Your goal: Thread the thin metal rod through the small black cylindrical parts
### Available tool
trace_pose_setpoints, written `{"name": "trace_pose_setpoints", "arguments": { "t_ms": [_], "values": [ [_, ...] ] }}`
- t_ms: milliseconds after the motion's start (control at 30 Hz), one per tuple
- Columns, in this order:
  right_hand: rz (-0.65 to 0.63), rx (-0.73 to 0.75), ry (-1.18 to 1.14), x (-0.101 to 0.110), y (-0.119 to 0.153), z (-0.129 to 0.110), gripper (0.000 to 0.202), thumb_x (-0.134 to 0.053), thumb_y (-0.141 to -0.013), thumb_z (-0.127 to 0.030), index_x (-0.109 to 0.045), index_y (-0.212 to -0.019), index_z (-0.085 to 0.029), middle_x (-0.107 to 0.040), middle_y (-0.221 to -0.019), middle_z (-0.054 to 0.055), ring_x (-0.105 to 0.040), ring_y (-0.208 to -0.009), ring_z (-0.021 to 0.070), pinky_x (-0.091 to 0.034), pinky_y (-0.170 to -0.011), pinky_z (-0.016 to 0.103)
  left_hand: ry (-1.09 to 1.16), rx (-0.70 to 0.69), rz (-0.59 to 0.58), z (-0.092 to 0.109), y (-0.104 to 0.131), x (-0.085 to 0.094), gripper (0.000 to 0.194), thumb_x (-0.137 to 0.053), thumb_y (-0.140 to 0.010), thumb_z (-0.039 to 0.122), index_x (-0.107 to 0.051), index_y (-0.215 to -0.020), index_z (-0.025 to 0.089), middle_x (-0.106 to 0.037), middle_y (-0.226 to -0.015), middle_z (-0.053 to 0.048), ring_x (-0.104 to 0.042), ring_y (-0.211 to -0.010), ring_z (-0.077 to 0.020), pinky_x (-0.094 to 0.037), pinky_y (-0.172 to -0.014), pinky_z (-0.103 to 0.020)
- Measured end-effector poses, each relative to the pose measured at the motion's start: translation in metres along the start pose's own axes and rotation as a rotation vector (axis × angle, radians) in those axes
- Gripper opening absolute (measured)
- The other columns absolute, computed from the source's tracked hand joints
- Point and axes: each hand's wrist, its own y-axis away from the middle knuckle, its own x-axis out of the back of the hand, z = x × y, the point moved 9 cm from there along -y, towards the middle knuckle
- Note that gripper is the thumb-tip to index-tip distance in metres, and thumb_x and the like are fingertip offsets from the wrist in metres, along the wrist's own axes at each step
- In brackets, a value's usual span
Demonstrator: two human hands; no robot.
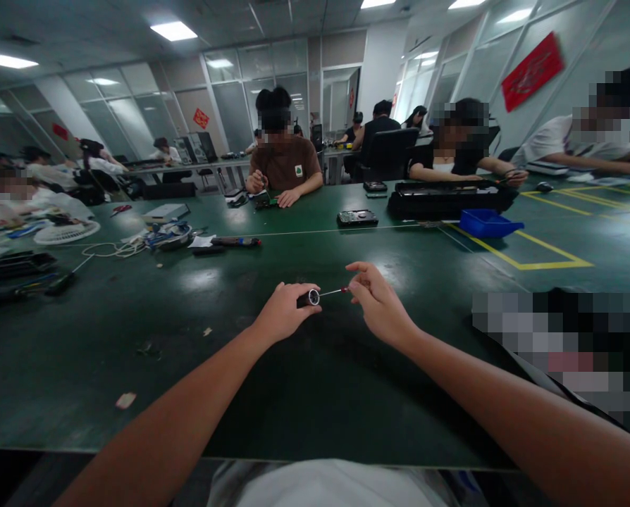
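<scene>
Short black cylindrical handle with silver end [309, 298]: clenched in left hand [283, 310], steadied; thin red-tipped metal bit [334, 291] pinched by right hand [379, 304], aligned to socket, above dark green desk [135, 366].

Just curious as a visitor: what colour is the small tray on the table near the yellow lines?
Blue. The small tray shows clearly in the head view, on the green table.

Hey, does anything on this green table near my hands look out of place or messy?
Only small litter: a pale scrap near the front edge and a few crumbs left of the left hand. Nothing spilled or broken.
</scene>
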Motion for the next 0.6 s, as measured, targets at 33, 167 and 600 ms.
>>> {"name": "trace_pose_setpoints", "arguments": {
  "t_ms": [33, 167, 600],
  "values": [
    [-0.011, -0.006, 0.002, 0.0, 0.0, 0.0, 0.025, -0.044, -0.096, -0.032, -0.053, -0.117, -0.021, -0.061, -0.086, 0.002, -0.06, -0.074, 0.0178, -0.047, -0.068, 0.032, 0.0, 0.003, 0.0, 0.0, 0.0, 0.0, 0.034, -0.071, -0.084, 0.032, -0.066, -0.116, 0.026, -0.07, -0.117, -0.004, -0.061, -0.11, -0.0258, -0.032, -0.109, -0.049],
    [-0.039, -0.065, 0.062, -0.001, 0.0, 0.003, 0.029, -0.04, -0.098, -0.043, -0.061, -0.1, -0.022, -0.058, -0.073, 0.0, -0.055, -0.061, 0.0163, -0.042, -0.058, 0.031, 0.003, -0.006, 0.002, -0.001, 0.0, 0.0, 0.034, -0.071, -0.083, 0.033, -0.067, -0.116, 0.026, -0.07, -0.117, -0.003, -0.061, -0.109, -0.0259, -0.033, -0.108, -0.049],
    [0.023, -0.315, -0.622, -0.014, -0.005, 0.04, 0.024, -0.058, -0.089, -0.043, -0.062, -0.089, -0.019, -0.059, -0.074, 0.001, -0.06, -0.067, 0.0166, -0.055, -0.075, 0.038, 0.039, 0.019, 0.06, -0.004, -0.001, 0.006, 0.035, -0.07, -0.085, 0.033, -0.065, -0.118, 0.027, -0.068, -0.119, -0.004, -0.06, -0.111, -0.0244, -0.035, -0.109, -0.047]
  ]
}}
